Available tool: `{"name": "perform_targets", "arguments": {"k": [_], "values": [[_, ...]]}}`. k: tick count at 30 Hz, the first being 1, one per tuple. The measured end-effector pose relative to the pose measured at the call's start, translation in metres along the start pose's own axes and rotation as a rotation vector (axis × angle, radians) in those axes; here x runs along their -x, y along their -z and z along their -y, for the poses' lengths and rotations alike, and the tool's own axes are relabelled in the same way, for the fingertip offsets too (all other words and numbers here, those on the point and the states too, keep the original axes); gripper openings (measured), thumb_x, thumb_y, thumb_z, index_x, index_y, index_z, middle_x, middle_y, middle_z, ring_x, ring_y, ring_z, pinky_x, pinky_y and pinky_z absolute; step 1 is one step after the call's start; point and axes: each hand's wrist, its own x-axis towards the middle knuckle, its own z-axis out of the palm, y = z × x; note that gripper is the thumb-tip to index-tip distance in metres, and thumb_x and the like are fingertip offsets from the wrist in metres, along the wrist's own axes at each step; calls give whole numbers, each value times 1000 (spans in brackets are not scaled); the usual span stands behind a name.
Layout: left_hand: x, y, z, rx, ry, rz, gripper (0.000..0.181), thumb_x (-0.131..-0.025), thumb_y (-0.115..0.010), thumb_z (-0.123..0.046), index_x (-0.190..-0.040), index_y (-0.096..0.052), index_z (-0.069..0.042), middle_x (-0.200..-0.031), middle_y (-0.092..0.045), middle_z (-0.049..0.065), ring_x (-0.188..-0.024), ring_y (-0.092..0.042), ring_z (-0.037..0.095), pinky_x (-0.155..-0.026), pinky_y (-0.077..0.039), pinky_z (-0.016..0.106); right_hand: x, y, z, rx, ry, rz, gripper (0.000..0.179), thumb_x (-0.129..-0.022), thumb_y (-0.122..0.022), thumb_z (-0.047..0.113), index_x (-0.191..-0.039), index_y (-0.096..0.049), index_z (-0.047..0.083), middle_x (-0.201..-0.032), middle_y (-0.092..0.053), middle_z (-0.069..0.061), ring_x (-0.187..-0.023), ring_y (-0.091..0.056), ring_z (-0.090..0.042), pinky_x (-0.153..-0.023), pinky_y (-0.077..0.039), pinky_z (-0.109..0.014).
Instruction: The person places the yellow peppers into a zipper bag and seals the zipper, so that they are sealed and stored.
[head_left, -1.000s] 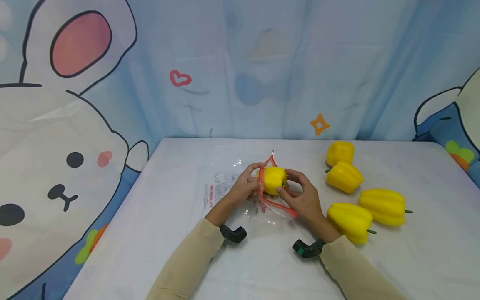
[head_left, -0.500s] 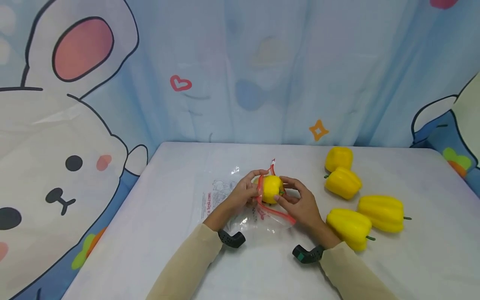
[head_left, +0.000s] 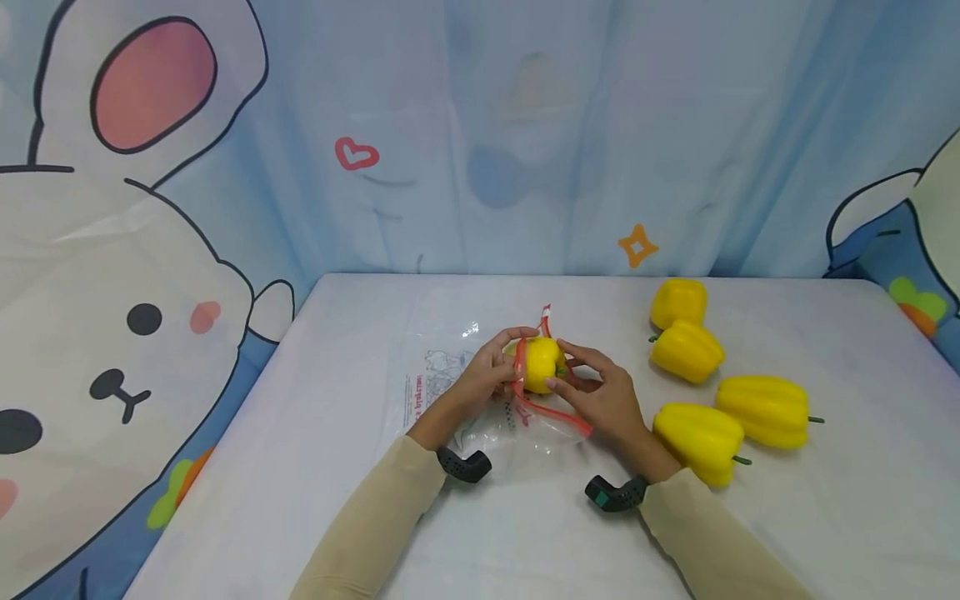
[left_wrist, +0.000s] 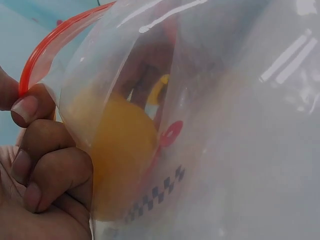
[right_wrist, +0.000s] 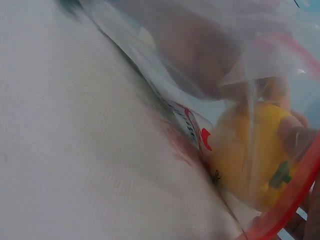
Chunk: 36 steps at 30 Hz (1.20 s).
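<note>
A clear zip bag (head_left: 551, 429) with a red zip edge and printed drawings lies on the table, its mouth facing right. My left hand (head_left: 486, 373) pinches the red-edged rim between thumb and index finger, and the left wrist view shows its other fingers curled against the film. A yellow bell pepper (head_left: 542, 367) is partway inside the mouth, its green stem toward the right. My right hand (head_left: 606, 396) grips the stem end with thumb and fingers. Through the film, the right wrist view shows the pepper (right_wrist: 255, 155) within the red edge.
Several more yellow bell peppers lie on the white table (head_left: 315, 500) to the right: two at the back (head_left: 686, 350) and two nearer (head_left: 697, 442), close to my right forearm. A blue curtain (head_left: 525, 150) with cartoon prints hangs behind the table.
The pepper has moved slightly left, deeper into the bag mouth, with my right hand following. My left hand keeps its hold on the rim.
</note>
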Motion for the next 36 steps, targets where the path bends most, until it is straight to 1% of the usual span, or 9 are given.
{"name": "perform_targets", "arguments": {"k": [5, 10, 14, 17, 24, 29, 33, 36], "values": [[-1, 0, 0, 13, 13, 13, 60, -87, -42, 1, -146, -35, -7, -54, -50, -8, -44, -32, 10, -47, -32, 22, 0, 1, 0, -9, -9, 15, 61, -85, -77, 35, -140, -55, 23, -139, -57, -5, -116, -60, -27, -87, -56, -38], [-1, -2, -2, 15, 24, 16, 60, -86, -43, -2, -146, -35, -7, -55, -52, -9, -44, -33, 10, -47, -32, 20, 0, 2, 1, -36, -35, 66, 62, -88, -74, 32, -144, -51, 23, -141, -54, -11, -119, -61, -32, -91, -54, -40], [0, -2, -3, 6, 32, 17, 61, -86, -44, -2, -147, -34, -6, -57, -55, -11, -45, -34, 12, -48, -33, 20, -1, 2, 0, -56, -28, 104, 61, -91, -71, 26, -147, -47, 22, -147, -50, -11, -127, -56, -35, -93, -52, -43], [0, -2, -3, 8, 28, 22, 61, -87, -43, -1, -147, -34, -6, -58, -55, -11, -45, -34, 14, -49, -34, 20, -2, 2, 1, -56, -21, 117, 61, -92, -70, 26, -148, -45, 22, -151, -46, -10, -133, -50, -35, -95, -52, -45], [0, -2, -5, 33, 24, 39, 62, -87, -42, 3, -148, -31, -5, -59, -52, -10, -43, -31, 15, -47, -32, 21, -3, 1, 2, -18, -61, 123, 63, -91, -70, 35, -148, -45, 26, -145, -52, -12, -129, -55, -32, -96, -52, -44], [0, -2, -5, 29, 27, 46, 63, -86, -41, 3, -148, -31, -6, -58, -53, -9, -43, -31, 14, -46, -32, 20, -2, 0, 3, 5, -68, 100, 65, -87, -71, 44, -146, -48, 28, -143, -56, -8, -124, -59, -30, -94, -53, -43], [0, -1, -4, 18, 38, 43, 62, -86, -41, 2, -147, -32, -7, -58, -53, -9, -44, -32, 13, -47, -32, 20, -2, 0, 3, 0, -75, 96, 65, -87, -71, 46, -145, -49, 28, -143, -55, -7, -124, -59, -29, -94, -53, -41], [0, -1, -3, 16, 49, 42, 61, -87, -41, 2, -146, -32, -7, -58, -53, -9, -44, -31, 13, -47, -32, 20, -2, 0, 3, -19, -66, 107, 64, -88, -71, 43, -146, -48, 26, -145, -54, -8, -126, -57, -30, -96, -52, -43]]}}
